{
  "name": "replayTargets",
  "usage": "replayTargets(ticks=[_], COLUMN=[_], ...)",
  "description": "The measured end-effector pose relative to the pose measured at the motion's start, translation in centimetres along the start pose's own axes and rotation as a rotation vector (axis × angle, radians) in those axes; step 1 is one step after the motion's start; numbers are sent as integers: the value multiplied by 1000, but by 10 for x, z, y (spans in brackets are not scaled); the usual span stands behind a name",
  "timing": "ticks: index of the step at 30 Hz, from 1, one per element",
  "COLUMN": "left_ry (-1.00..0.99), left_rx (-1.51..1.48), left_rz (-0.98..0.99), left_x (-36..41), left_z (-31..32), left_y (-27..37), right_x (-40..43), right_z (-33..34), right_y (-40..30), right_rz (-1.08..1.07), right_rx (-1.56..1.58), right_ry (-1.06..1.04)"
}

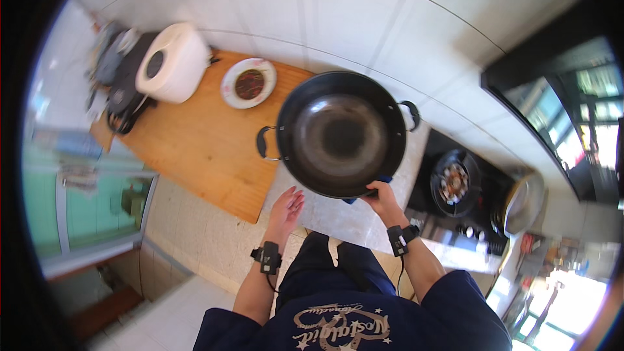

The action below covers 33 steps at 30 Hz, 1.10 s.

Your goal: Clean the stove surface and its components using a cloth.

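A wide dark metal wok (343, 139) with two looped side handles is in front of me, above the counter and the right end of the wooden board. Its inside shows no food, only a darkened round bottom. My right hand (382, 197) grips the wok's near right rim, thumb on the edge, with a dark blue cloth (349, 201) partly visible beneath. Left of it, my left hand (288, 207) is held apart from the wok, palm turned up, fingers apart and holding nothing. Each wrist wears a black strapped device.
On the wooden board (195, 141) stand a white rice cooker (175, 66) and a plate (270, 78) with dark sauce and red bits. Right of the wok, a black gas stove (419, 195) bears a burner and a metal pan (526, 204). A range hood (516, 78) juts out above.
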<state>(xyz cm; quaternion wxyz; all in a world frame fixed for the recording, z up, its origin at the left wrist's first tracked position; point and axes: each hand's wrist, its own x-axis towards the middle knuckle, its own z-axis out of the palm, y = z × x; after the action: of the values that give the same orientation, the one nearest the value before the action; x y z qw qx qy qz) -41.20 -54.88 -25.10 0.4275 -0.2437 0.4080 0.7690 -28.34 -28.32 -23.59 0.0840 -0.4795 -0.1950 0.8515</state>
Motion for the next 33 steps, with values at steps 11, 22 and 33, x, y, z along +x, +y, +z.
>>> replayTargets(ticks=[11, 22, 33], left_ry=[-173, -530, -424], left_rx=[349, 477, 481], left_rz=[-255, -510, -549], left_x=[0, -25, -21], left_z=[23, 157, 250], left_y=[14, -90, -179], right_x=[-143, -241, -216], right_z=[-43, -123, -206], right_y=[50, -8, -70], right_rz=[-129, -461, -502], right_rx=[285, 423, 407], right_ry=[151, 395, 386])
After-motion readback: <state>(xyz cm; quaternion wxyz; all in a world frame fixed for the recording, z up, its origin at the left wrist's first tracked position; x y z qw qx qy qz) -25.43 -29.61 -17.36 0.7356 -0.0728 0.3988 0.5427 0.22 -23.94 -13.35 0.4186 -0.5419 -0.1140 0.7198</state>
